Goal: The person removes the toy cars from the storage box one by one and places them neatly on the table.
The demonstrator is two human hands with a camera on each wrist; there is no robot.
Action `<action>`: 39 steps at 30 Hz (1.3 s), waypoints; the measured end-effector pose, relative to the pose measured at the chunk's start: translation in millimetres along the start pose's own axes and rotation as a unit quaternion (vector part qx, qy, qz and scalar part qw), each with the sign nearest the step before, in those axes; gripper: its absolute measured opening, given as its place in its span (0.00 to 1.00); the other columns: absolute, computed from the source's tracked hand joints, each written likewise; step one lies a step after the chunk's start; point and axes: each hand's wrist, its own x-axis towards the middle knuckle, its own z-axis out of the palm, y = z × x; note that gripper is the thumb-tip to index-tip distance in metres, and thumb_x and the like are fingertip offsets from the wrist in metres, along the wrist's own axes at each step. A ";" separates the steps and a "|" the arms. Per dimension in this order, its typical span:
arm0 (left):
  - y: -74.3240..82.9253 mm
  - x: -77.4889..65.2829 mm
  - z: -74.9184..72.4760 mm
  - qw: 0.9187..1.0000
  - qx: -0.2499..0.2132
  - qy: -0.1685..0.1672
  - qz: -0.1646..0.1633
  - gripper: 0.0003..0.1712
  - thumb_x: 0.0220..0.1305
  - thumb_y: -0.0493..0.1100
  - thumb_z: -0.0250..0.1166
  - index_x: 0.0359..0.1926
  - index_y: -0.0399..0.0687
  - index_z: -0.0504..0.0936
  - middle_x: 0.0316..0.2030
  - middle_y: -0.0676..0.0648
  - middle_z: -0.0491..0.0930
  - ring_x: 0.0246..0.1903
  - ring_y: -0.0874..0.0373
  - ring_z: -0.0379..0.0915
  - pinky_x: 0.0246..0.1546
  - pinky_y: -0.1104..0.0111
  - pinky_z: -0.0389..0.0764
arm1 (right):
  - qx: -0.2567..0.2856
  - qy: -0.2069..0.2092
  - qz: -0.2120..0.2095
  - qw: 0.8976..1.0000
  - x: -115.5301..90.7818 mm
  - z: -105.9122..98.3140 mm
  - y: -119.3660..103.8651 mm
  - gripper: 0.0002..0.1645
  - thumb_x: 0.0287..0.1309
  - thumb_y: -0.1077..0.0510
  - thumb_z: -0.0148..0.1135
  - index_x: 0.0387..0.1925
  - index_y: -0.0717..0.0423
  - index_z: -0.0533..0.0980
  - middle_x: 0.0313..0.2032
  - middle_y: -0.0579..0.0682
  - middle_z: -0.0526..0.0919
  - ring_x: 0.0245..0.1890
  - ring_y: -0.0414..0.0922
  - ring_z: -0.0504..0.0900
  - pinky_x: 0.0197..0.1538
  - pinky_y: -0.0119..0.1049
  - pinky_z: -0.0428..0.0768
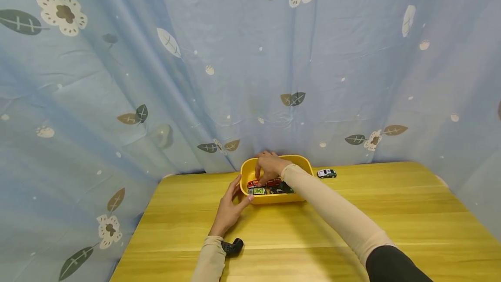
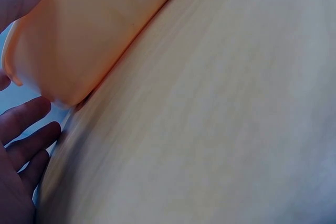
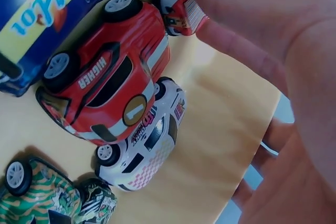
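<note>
So my left hand has the bin by its left end, thumb over the near rim and fingers curled round the side, with a few of them hanging looser. My right hand is down inside it, thumb and finger pinching a small red-and-white car. Lying in there too are a bigger red car (the one with a 1 on it), a white car, a blue car and a green striped car. One white-and-dark car sits on the table, just right of the bin.
</note>
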 end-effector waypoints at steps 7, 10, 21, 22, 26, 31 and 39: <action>1.5 0.6 0.6 1.000 -0.002 -0.004 0.005 0.48 0.68 0.49 0.75 0.83 0.56 0.61 0.75 0.39 0.72 0.75 0.43 0.68 0.79 0.42 0.61 | 0.010 -0.008 0.003 1.000 2.0 0.2 -1.8 0.16 0.52 0.39 0.83 0.42 0.36 0.92 0.69 0.53 0.79 0.73 0.56 0.68 0.75 0.62 0.64; 0.8 0.5 0.7 1.000 -0.003 -0.003 0.007 0.48 0.69 0.49 0.75 0.83 0.55 0.62 0.75 0.39 0.72 0.75 0.42 0.69 0.79 0.41 0.61 | 0.010 -0.016 0.003 1.000 2.3 0.1 -2.0 0.17 0.53 0.38 0.82 0.44 0.35 0.92 0.69 0.53 0.78 0.73 0.56 0.68 0.76 0.63 0.64; 0.9 1.3 0.0 1.000 0.002 0.000 0.002 0.48 0.68 0.50 0.75 0.83 0.58 0.62 0.74 0.41 0.73 0.74 0.43 0.70 0.80 0.44 0.61 | 0.001 -0.015 0.002 1.000 3.1 2.7 1.4 0.14 0.55 0.40 0.81 0.43 0.32 0.92 0.75 0.53 0.71 0.79 0.57 0.62 0.79 0.64 0.60; 0.9 1.3 0.3 1.000 0.001 0.000 0.002 0.48 0.68 0.49 0.75 0.83 0.58 0.62 0.74 0.40 0.73 0.74 0.43 0.70 0.80 0.43 0.61 | 0.001 -0.014 -0.001 1.000 2.7 2.9 2.0 0.13 0.55 0.40 0.81 0.43 0.32 0.92 0.75 0.53 0.72 0.79 0.57 0.62 0.79 0.64 0.61; 1.2 1.0 3.0 1.000 0.003 -0.006 0.002 0.48 0.68 0.50 0.75 0.83 0.57 0.62 0.75 0.40 0.72 0.74 0.43 0.70 0.80 0.43 0.61 | 0.013 -0.014 -0.009 1.000 -1.2 2.5 6.0 0.12 0.58 0.42 0.80 0.43 0.33 0.92 0.73 0.54 0.74 0.77 0.57 0.64 0.76 0.66 0.62; 2.5 1.9 5.0 1.000 0.003 -0.008 0.003 0.48 0.68 0.51 0.75 0.83 0.58 0.62 0.75 0.41 0.72 0.75 0.44 0.69 0.80 0.43 0.60 | 0.031 0.010 -0.018 0.999 -6.9 -4.1 10.1 0.11 0.63 0.46 0.77 0.47 0.36 0.91 0.75 0.54 0.72 0.78 0.58 0.63 0.74 0.66 0.63; -0.9 0.7 1.3 1.000 0.008 -0.001 -0.009 0.48 0.67 0.51 0.76 0.82 0.62 0.62 0.73 0.40 0.75 0.74 0.43 0.70 0.80 0.42 0.60 | -0.001 0.088 -0.073 0.993 -17.6 -22.2 7.1 0.12 0.71 0.50 0.70 0.52 0.45 0.89 0.66 0.53 0.81 0.66 0.56 0.75 0.68 0.58 0.75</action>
